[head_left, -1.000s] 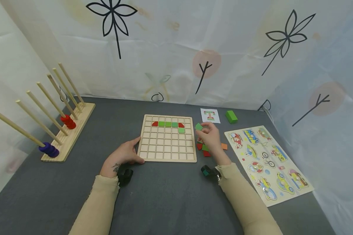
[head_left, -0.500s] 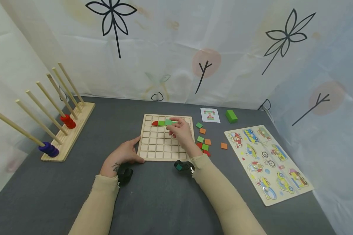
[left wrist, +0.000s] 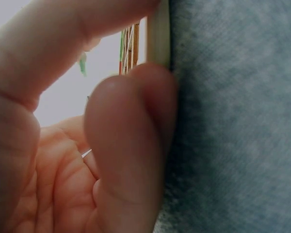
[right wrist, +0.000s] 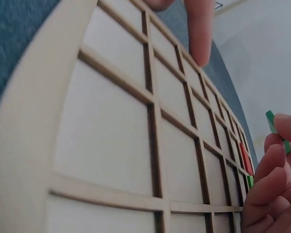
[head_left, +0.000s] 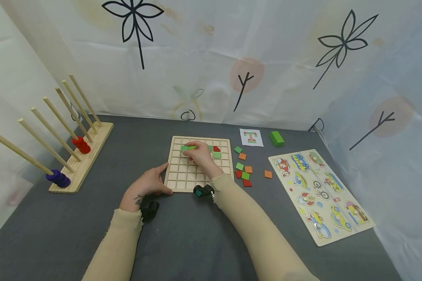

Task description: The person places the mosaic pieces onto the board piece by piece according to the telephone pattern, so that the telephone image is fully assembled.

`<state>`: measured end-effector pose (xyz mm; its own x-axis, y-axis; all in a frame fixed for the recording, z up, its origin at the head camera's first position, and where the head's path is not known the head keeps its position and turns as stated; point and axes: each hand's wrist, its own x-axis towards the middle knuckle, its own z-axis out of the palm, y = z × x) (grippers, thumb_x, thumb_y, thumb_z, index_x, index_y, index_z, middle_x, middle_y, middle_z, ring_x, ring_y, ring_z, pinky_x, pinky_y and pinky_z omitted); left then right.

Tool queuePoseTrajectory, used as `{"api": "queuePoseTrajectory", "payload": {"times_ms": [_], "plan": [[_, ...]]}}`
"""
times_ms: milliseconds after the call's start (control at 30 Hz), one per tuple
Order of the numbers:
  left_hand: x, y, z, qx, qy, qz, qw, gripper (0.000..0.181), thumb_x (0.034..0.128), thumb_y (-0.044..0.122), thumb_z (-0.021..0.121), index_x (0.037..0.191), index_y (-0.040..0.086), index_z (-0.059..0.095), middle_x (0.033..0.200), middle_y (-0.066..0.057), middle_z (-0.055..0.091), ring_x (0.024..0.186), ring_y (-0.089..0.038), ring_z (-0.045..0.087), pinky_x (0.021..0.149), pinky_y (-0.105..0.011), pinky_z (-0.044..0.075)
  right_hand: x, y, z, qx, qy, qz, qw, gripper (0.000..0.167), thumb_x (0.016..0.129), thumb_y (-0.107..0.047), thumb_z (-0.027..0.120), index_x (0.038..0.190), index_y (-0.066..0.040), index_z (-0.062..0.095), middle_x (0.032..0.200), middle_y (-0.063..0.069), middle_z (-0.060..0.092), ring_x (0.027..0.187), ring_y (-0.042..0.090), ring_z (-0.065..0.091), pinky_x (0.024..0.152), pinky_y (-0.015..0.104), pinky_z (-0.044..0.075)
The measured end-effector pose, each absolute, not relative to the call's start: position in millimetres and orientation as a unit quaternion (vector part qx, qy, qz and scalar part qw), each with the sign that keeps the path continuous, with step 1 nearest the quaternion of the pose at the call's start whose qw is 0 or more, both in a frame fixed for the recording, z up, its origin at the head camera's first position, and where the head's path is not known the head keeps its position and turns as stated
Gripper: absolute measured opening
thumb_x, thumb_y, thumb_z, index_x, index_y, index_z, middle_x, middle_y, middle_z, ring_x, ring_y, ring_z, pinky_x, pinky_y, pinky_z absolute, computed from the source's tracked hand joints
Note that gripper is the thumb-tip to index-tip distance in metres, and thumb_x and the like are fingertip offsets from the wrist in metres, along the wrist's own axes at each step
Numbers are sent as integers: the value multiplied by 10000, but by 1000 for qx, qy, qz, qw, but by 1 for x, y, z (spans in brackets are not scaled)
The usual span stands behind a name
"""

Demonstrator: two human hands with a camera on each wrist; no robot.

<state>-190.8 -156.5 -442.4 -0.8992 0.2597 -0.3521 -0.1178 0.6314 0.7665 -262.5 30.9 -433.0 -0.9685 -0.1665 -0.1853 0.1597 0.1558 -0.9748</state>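
My right hand (head_left: 200, 156) pinches a green square tile (head_left: 184, 148) over the upper left of the wooden grid board (head_left: 186, 170). The right wrist view shows this tile (right wrist: 270, 120) edge-on between thumb and fingers, raised above a red piece (right wrist: 246, 159) in the grid. My left hand (head_left: 147, 185) touches the board's lower left edge, fingers fairly straight and thumb at the corner. In the left wrist view its thumb (left wrist: 123, 136) lies by the board's side. At the row's right end are a red piece (head_left: 216, 149) and, below it, a green square (head_left: 217, 155).
Loose green, orange (head_left: 268, 174) and red tiles lie right of the board. Behind them are a pattern card (head_left: 244, 141) and a green block (head_left: 276, 139). A vehicle puzzle (head_left: 295, 195) lies at the right; a peg stand (head_left: 78, 177) with red and blue rings stands left.
My right hand has carried the green tile from the loose pieces leftward across the board to its upper left. The left hand has stayed at the board's edge.
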Motion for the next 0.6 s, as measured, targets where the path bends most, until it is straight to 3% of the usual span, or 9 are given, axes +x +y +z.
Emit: {"api": "queuePoseTrajectory", "payload": {"times_ms": [200, 333, 433, 500, 600], "plan": [[-191, -157, -442, 42, 874, 429, 223, 1055, 643, 80, 810, 1483, 53, 172, 543, -29, 504, 443, -138, 445, 477, -301, 403, -266, 27, -437, 6, 774, -620, 127, 352, 828, -58, 658, 1177, -54, 609, 604, 6, 515, 412, 81, 344, 445, 242, 315], [-191, -157, -442, 41, 876, 425, 223, 1051, 646, 83, 810, 1483, 57, 175, 548, -28, 503, 447, -137, 444, 477, -299, 401, -267, 24, -439, 9, 810, -575, 111, 326, 827, -89, 670, 1151, -70, 633, 586, 7, 489, 432, 86, 379, 460, 235, 349], [-191, -157, -442, 39, 877, 423, 223, 1046, 648, 84, 809, 1482, 56, 179, 555, -27, 501, 452, -137, 443, 479, -299, 399, -268, 22, -439, 8, 842, -530, 96, 309, 827, -120, 676, 1134, -96, 651, 873, 32, 625, 664, 120, 507, 603, 254, 425], [-191, -157, -442, 38, 878, 421, 223, 1044, 650, 87, 809, 1482, 56, 180, 558, -26, 500, 456, -137, 443, 480, -298, 398, -268, 21, -439, 0, 859, -505, 87, 307, 828, -128, 672, 1134, -101, 656, 1118, 44, 612, 864, 150, 532, 734, 286, 448], [-191, -157, -441, 36, 878, 422, 224, 1044, 652, 88, 809, 1484, 62, 178, 558, -25, 499, 456, -137, 440, 481, -298, 396, -268, 20, -439, -15, 878, -471, 77, 314, 833, -137, 664, 1146, -112, 659, 1259, 45, 569, 1024, 179, 515, 846, 330, 443]]}}
